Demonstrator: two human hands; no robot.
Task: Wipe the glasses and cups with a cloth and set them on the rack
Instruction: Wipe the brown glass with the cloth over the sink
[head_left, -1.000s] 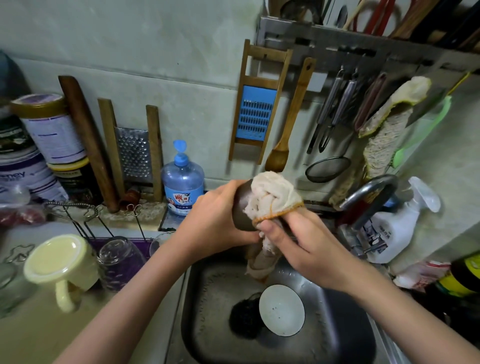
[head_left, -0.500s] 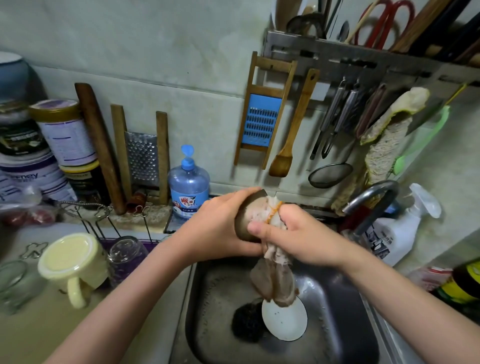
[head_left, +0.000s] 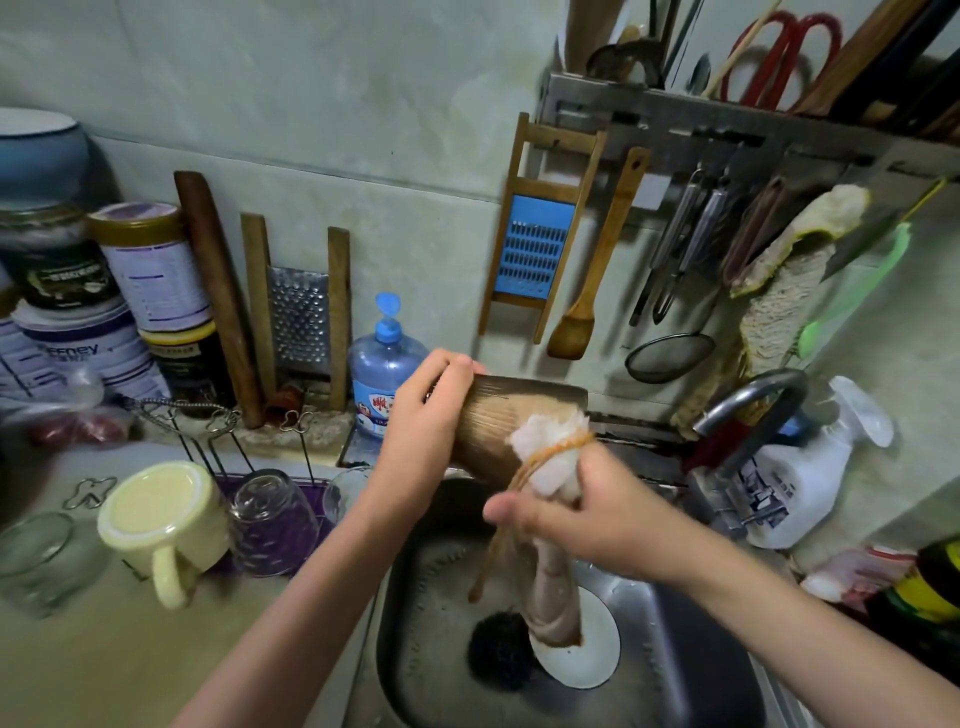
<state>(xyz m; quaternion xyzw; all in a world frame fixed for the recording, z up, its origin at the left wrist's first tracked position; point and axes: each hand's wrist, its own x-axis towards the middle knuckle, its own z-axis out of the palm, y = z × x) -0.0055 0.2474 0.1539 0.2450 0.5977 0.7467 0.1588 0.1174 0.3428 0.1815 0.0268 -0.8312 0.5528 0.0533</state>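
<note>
Closest to me, the beige table (head_left: 104, 670) runs along my left. The steel sink (head_left: 410, 613) drops in just right of it. A white dish (head_left: 592, 665) lies on the sink floor, and a black scrubber (head_left: 498, 652) touches its left edge.

Over the sink, my right hand (head_left: 587, 514) has its fingers and thumb wrapped tight round the cloth (head_left: 550, 460). The white bunched end is pressed against the brown ribbed cup (head_left: 498, 421) near its rim. The cloth's twisted tail hangs down to the dish, and an orange string trails beside it. My left hand (head_left: 426, 415) grips the cup's closed end, fingers curled over it. The cup lies on its side in the air, its mouth toward the right.

On the table to the left, a pale yellow mug (head_left: 161, 514) and a clear glass (head_left: 272, 519) stand upside down, side by side. They sit at the edge of a purple tray (head_left: 224, 482), under the prongs of the wire rack (head_left: 213, 418). Another glass (head_left: 36, 558) sits at the far left, blurred.

Behind them a blue soap bottle (head_left: 384, 374) stands by the sink's back corner. A metal grater (head_left: 298, 317) and a rolling pin (head_left: 218, 296) lean on the tiled wall, with stacked tins (head_left: 150, 265) to their left. To the right are the curved tap (head_left: 748, 405) and a white spray bottle (head_left: 810, 478).

Higher on the wall, a metal rail (head_left: 727, 135) carries a blue slicer (head_left: 535, 254), a wooden spatula (head_left: 597, 291), a strainer (head_left: 670, 356) and other tools. Red scissors (head_left: 779, 52) stand in the holder above it.
</note>
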